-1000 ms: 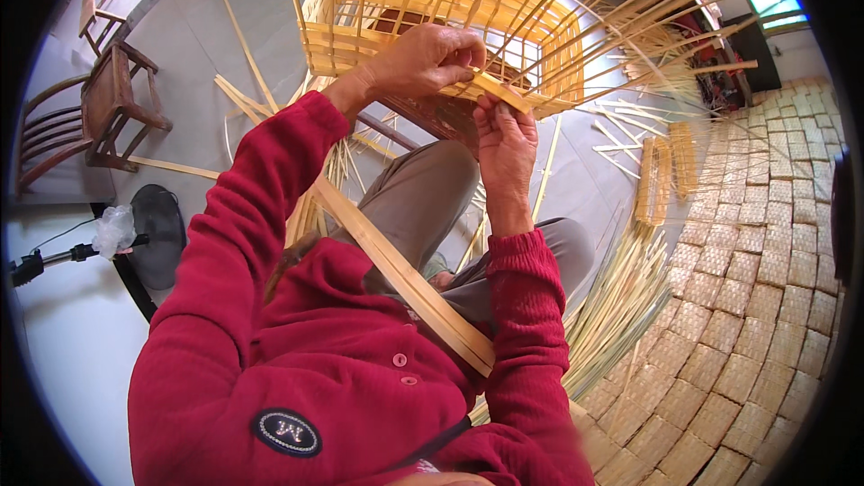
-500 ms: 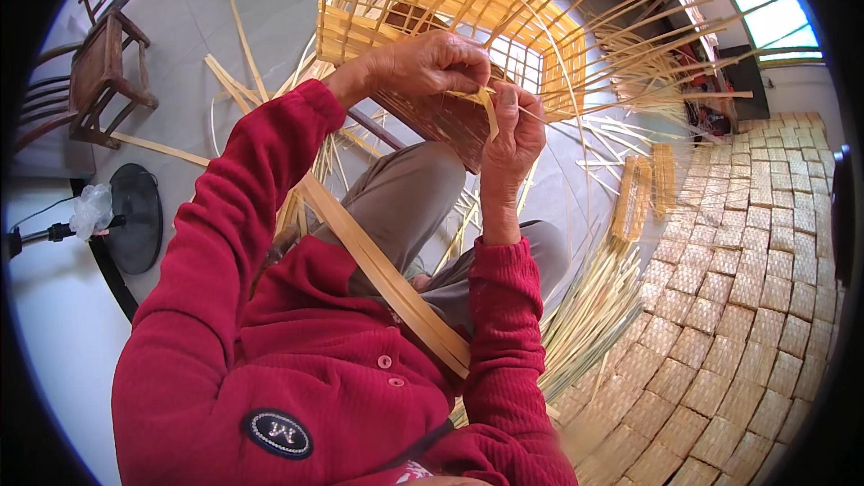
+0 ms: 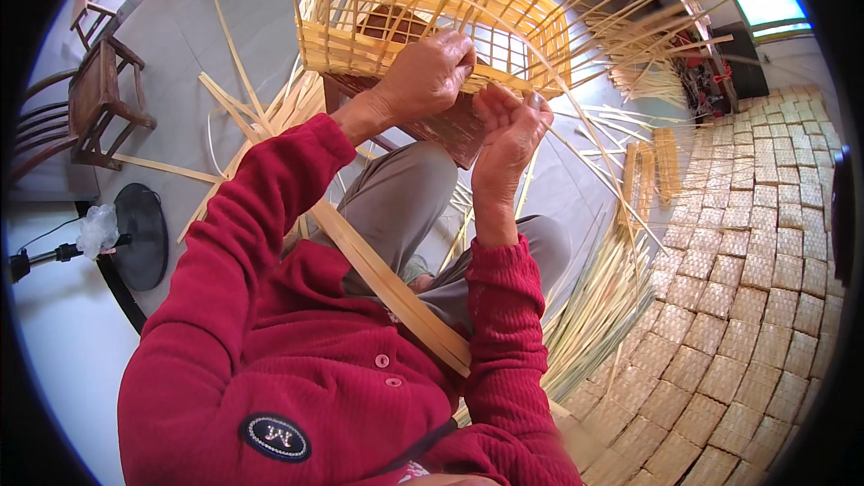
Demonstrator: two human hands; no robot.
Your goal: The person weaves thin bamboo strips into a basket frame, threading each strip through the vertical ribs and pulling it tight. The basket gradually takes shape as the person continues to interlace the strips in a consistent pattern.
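Note:
A partly woven bamboo basket (image 3: 337, 52) lies ahead of me, with long loose stakes fanning up and out to the right. My left hand (image 3: 425, 76) is closed at its near edge, fingers curled round a bamboo strip (image 3: 499, 78) that runs along that edge. To the right, my right hand (image 3: 509, 130) pinches the same strip between thumb and fingers, palm partly turned up. Part of the strip is hidden inside both hands. Under the basket is a dark reddish-brown wooden stool (image 3: 450, 133). A wide flat bamboo strip (image 3: 391, 286) crosses my lap.
Rows of woven bamboo pieces (image 3: 720, 333) cover the floor at right, beside a bundle of thin strips (image 3: 589, 333). More strips (image 3: 243, 162) lie left of the basket. A wooden chair (image 3: 94, 108) and a round black base (image 3: 141, 238) stand at far left.
Both hands have come down from above the basket's edge to the edge itself. The short strip end that stood up between them now lies along it. My right palm has turned up more.

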